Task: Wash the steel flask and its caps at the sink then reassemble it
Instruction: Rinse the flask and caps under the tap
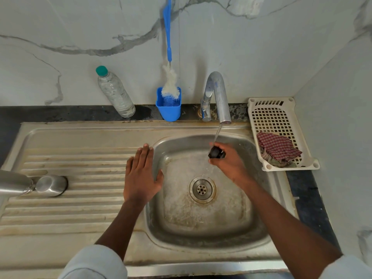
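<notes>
**Black cap under the running tap, flask parked on the drainer**

Steel sink (259,208): rounded-square basin, dull and scuffed, pale scale streaks across the floor, round perforated drain (202,189) at centre. Ribbed drainboard (70,198) to the left, rust-tinted along the grooves.

Right hand (227,161): reaches in over the basin, wrist low, fingers and thumb curled round a small black cap (215,153). Grip closed on it, cap directly under a thin stream of water (217,132) falling from the curved chrome tap (218,95). Splash visible below the hand.

Left hand (141,174): flat, palm down, fingers straight and together, resting on the drainboard edge with the thumb out over the basin rim. Grip slack and open, holds nothing.

Steel flask (14,183): brushed metal, lying on its side at the far left of the drainboard, partly cut by the frame edge. Steel cup-shaped cap (51,185) just beside its neck, also on its side; cannot tell whether they touch.

On the dark tabletop (60,113) strip behind the sink: clear ridged plastic bottle (115,93), green lid, leaning on the marble-veined wall. Blue plastic holder (168,108) holds a white bristle bottle brush (170,85) with a long blue handle. Right: cream slotted plastic basket (281,111) holding a crumpled red-checked cloth (278,148).
</notes>
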`<state>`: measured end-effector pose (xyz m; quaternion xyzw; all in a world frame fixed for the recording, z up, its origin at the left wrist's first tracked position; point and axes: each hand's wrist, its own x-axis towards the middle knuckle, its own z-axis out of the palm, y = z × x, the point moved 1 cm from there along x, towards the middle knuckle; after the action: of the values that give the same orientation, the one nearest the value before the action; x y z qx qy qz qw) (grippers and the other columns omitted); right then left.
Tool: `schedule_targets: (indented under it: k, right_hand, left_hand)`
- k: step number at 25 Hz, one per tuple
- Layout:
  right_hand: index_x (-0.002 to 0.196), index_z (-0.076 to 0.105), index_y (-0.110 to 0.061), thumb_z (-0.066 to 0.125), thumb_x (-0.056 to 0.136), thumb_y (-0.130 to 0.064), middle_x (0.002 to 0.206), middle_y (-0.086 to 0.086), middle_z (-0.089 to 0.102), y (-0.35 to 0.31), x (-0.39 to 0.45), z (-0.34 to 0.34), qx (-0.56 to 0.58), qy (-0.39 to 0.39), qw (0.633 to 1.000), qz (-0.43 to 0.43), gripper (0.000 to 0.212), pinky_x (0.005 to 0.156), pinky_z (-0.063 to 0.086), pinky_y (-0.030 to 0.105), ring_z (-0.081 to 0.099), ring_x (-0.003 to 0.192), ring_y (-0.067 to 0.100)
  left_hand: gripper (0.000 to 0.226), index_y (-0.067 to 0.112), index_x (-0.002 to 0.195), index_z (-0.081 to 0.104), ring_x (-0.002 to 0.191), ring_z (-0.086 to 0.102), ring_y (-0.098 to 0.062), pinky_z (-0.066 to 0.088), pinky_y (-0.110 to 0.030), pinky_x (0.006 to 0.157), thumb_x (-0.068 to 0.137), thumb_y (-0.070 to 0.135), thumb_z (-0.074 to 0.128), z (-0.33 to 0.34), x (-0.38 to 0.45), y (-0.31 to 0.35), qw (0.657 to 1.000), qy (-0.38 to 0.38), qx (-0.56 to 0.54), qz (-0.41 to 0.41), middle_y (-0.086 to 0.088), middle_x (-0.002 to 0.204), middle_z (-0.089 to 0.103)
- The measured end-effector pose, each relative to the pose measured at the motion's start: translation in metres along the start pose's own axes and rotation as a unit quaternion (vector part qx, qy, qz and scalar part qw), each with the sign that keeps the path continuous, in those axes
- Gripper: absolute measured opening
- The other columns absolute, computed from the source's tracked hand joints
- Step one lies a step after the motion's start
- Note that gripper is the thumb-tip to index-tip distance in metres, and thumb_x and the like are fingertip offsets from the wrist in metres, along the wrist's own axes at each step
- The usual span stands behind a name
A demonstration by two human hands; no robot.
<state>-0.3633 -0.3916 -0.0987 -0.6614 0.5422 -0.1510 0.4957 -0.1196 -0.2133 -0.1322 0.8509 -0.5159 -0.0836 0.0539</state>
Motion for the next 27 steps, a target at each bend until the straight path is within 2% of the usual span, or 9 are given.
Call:
schedule_targets:
  k: [2,4,7,9,11,16,21,24,27]
  right_hand:
    - [0.138,0.065,-0.03,0.087,0.076,-0.01,0.121,-0.003,0.056,-0.002,0.008,0.006,-0.139,0.015,0.988,-0.07,0.069,0.098,0.04,0.023,0.05,0.116,0.019]
    - [0.14,0.062,-0.031,0.088,0.074,-0.014,0.123,-0.005,0.057,-0.005,0.011,0.013,-0.157,0.025,0.982,-0.102,0.073,0.099,0.039,0.027,0.046,0.115,0.017]
    - [0.125,0.068,-0.036,0.087,0.072,-0.002,0.119,-0.007,0.064,-0.009,0.005,0.016,0.003,0.012,0.996,-0.083,0.066,0.099,0.048,0.026,0.057,0.112,0.014]
    - [0.12,0.07,-0.031,0.083,0.071,0.009,0.119,-0.004,0.066,-0.006,-0.005,0.013,0.058,-0.016,0.995,-0.075,0.065,0.094,0.048,0.017,0.062,0.106,0.0]
    - [0.122,0.07,-0.026,0.081,0.072,0.013,0.123,-0.006,0.068,0.001,-0.017,0.011,0.082,-0.004,0.995,-0.054,0.064,0.093,0.048,0.013,0.061,0.108,-0.007]
    - [0.115,0.059,-0.024,0.075,0.074,0.018,0.121,-0.004,0.068,0.004,-0.022,0.012,0.212,0.07,0.975,0.006,0.061,0.093,0.055,0.028,0.064,0.113,0.011]
    - [0.128,0.052,-0.019,0.072,0.074,0.02,0.121,0.001,0.061,-0.01,-0.024,0.016,0.049,0.027,0.994,-0.097,0.069,0.081,0.045,0.004,0.059,0.103,-0.008]
    - [0.135,0.05,-0.025,0.076,0.076,0.012,0.12,-0.004,0.055,-0.004,-0.025,0.014,-0.045,0.059,0.99,-0.122,0.074,0.078,0.045,0.005,0.059,0.105,0.006]
    - [0.128,0.06,-0.023,0.081,0.078,0.006,0.12,-0.006,0.058,-0.011,-0.014,0.01,-0.035,0.076,0.989,-0.121,0.062,0.084,0.045,0.005,0.058,0.102,0.003]
  left_hand:
    - [0.086,0.017,0.168,0.015,0.163,0.008,-0.023,0.012,-0.048,0.131,0.1,0.054,0.051,0.0,0.0,0.0,1.0,0.0,0.002,0.0,-0.003,0.177,0.009]
    - [0.086,0.017,0.168,0.016,0.163,0.009,-0.023,0.014,-0.048,0.131,0.1,0.054,0.051,0.0,0.0,0.0,1.0,0.0,0.001,-0.002,-0.003,0.177,0.01]
    - [0.085,0.016,0.168,0.017,0.163,0.01,-0.024,0.015,-0.049,0.131,0.099,0.052,0.053,-0.001,-0.001,0.001,1.0,0.003,-0.002,0.0,-0.004,0.176,0.011]
    - [0.085,0.016,0.168,0.017,0.163,0.01,-0.023,0.015,-0.049,0.131,0.099,0.052,0.053,-0.001,-0.001,0.0,1.0,0.002,0.0,0.001,-0.004,0.177,0.011]
    - [0.086,0.017,0.168,0.017,0.163,0.009,-0.023,0.015,-0.048,0.131,0.099,0.052,0.054,-0.001,0.0,0.0,1.0,0.001,0.001,-0.002,-0.003,0.177,0.01]
    - [0.086,0.017,0.168,0.015,0.163,0.008,-0.022,0.013,-0.048,0.131,0.1,0.053,0.052,-0.001,0.0,0.001,1.0,0.0,0.002,-0.003,-0.003,0.177,0.008]
    - [0.085,0.018,0.168,0.014,0.163,0.008,-0.022,0.013,-0.047,0.131,0.1,0.054,0.05,0.0,0.0,0.001,1.0,-0.001,0.003,-0.003,-0.003,0.177,0.009]
    - [0.085,0.017,0.168,0.016,0.163,0.008,-0.022,0.013,-0.048,0.131,0.1,0.052,0.051,-0.001,0.0,0.0,1.0,0.002,0.0,0.0,-0.003,0.177,0.01]
    - [0.084,0.016,0.168,0.017,0.163,0.008,-0.023,0.014,-0.048,0.131,0.099,0.052,0.051,-0.002,-0.001,0.001,1.0,0.0,-0.002,0.001,-0.004,0.177,0.01]
